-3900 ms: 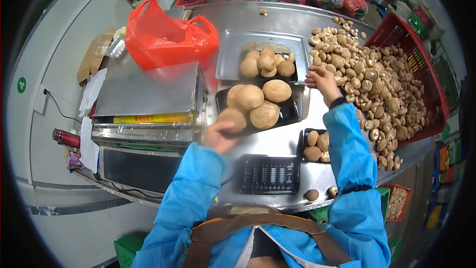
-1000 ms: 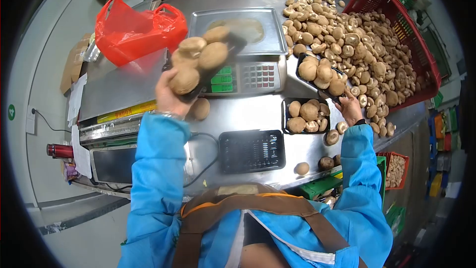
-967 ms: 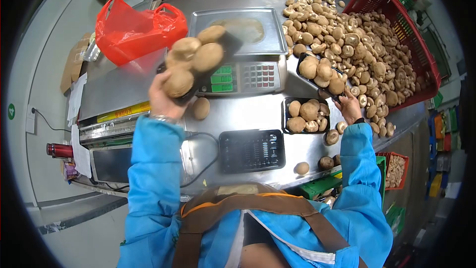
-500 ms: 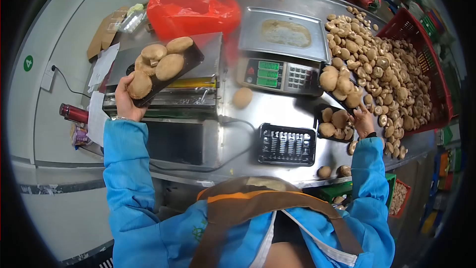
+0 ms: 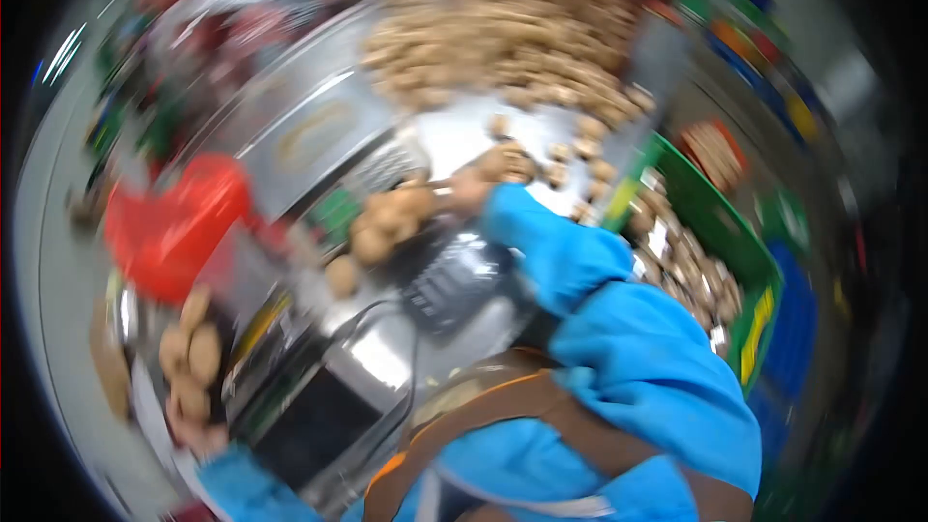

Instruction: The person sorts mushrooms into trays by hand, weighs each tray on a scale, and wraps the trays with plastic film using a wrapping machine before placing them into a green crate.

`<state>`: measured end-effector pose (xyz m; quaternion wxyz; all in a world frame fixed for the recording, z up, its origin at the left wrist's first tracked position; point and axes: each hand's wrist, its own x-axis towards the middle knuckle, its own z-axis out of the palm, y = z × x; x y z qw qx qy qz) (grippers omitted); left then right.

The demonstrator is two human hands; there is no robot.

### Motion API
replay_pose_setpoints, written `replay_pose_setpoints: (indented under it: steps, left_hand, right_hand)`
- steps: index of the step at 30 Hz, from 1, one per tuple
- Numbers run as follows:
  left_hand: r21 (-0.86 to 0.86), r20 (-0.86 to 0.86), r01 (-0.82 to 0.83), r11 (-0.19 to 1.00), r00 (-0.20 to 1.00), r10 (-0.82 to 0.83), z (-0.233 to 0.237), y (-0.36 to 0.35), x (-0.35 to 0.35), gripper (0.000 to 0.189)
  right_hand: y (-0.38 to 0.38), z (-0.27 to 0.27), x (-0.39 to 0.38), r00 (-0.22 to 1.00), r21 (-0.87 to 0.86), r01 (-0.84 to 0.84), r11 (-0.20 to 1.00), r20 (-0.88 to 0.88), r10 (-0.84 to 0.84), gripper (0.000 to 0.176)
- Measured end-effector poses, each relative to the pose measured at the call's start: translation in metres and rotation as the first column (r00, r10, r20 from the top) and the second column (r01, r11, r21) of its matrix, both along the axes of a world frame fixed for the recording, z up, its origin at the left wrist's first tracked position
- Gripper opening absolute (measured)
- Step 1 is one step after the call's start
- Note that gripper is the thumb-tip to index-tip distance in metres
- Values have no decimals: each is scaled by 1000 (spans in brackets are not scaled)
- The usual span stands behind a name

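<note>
Desk (image 5: 372, 356) of bright steel fills the middle of the frame, tilted and badly blurred. A heap of loose mushrooms (image 5: 512, 29) lies at upper centre, a red bag (image 5: 174, 232) at left, a green crate (image 5: 720, 232) at right. Left hand (image 5: 198, 437), lower left, sits just beneath a dark tray of large tan mushrooms (image 5: 188, 358). Right hand (image 5: 471, 191), at centre, meets a second filled tray (image 5: 387, 222). Fingers of both hands: blur hides them, so how far they are closed cannot be told.
</note>
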<state>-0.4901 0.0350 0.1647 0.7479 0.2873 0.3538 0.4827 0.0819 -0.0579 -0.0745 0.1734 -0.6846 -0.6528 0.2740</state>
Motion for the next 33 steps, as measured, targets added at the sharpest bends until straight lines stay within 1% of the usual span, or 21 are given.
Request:
replay_pose_setpoints:
  steps: [1, 3, 4, 5, 8, 11, 12, 15, 17, 18, 20, 21, 22, 24, 26, 28, 29, 30, 31, 32, 33]
  left_hand:
    - [-56, -95, -143, 988, 986, 137, -4, 3, -12, 52]
    - [-37, -85, -56, 998, 995, 52, -5, 12, -17, 53]
    - [93, -226, -66, 994, 970, 85, 21, -11, -2, 53]
    - [228, -347, -67, 971, 926, 145, 34, -24, 7, 54]
    - [342, -446, -127, 931, 850, 280, -5, 24, -49, 45]
    - [459, -452, -57, 887, 844, 288, 12, -5, -5, 38]
    - [460, -458, -51, 887, 842, 286, 5, 1, -11, 38]
    - [683, -518, 52, 728, 737, 433, -15, 11, -28, 34]
    - [433, -397, -123, 893, 864, 311, 1, 2, -12, 34]
    - [432, -396, -128, 893, 862, 315, -2, 1, -12, 34]
    - [574, -490, -14, 819, 795, 357, -12, 1, -15, 32]
    - [573, -489, -22, 819, 793, 363, -8, -8, -3, 32]
    - [503, -487, -42, 863, 811, 324, 3, -21, 18, 30]
    - [431, -492, -75, 899, 816, 304, 14, -31, 48, 27]
    - [167, -106, 357, 919, 933, -343, 11, -28, 54, 54]
    - [11, -220, -23, 1000, 975, 25, 13, -35, 61, 56]
    - [24, -195, 55, 998, 980, -49, 11, -36, 58, 54]
    - [52, -160, 36, 998, 987, -27, 8, -36, 59, 51]
    - [51, -115, 85, 995, 990, -78, 10, -41, 67, 49]
    - [101, -109, 58, 993, 993, -47, 5, -41, 61, 47]
    - [83, -100, 1, 997, 995, 7, 10, -51, 66, 44]
  right_hand:
    - [-14, 65, -23, 992, -160, 112, 981, -42, -121, 58]
    - [6, 18, -17, 651, -218, 395, 892, -619, -440, 60]
    - [17, -6, -1, 734, -267, 257, 929, -571, -367, 59]
    - [-3, 35, -24, 932, -6, 317, 949, -181, -312, 57]
    - [12, 24, -41, 870, -53, 490, 870, -27, -492, 28]
    - [-36, 79, -55, 871, 188, 477, 858, 30, -491, 39]
    - [-77, 139, -55, 818, 186, 573, 798, -195, -542, 36]
    - [-164, 104, 30, 605, 533, 789, 306, -591, -533, 21]
    - [-258, 105, 81, 117, 234, 968, -84, -727, -677, 25]
    - [-303, 77, 115, -53, 246, 951, -186, -462, -885, 39]
    - [-356, 104, 96, -177, 6, 984, -177, 37, -984, 63]
    - [-388, 38, 127, -53, 19, 998, -54, -59, -997, 67]
    - [-391, 15, 122, -257, -305, 943, -137, -401, -879, 71]
    - [-398, -21, 134, -400, -661, 750, 22, -481, -780, 68]
    - [-382, 12, 107, -514, -604, 768, -213, -383, -768, 68]
    - [-372, 26, 95, -544, -586, 790, -180, -535, -647, 64]
    - [-365, 46, 85, -487, -578, 816, -19, -668, -563, 53]
    - [-396, -27, 130, -448, -546, 828, 124, -779, -438, 46]
    - [-388, -1, 119, -488, -587, 802, 111, -752, -443, 47]
    - [-368, 49, 92, -447, -492, 863, -118, -634, -631, 44]
    - [-371, 36, 90, -419, -494, 866, -72, -640, -644, 44]
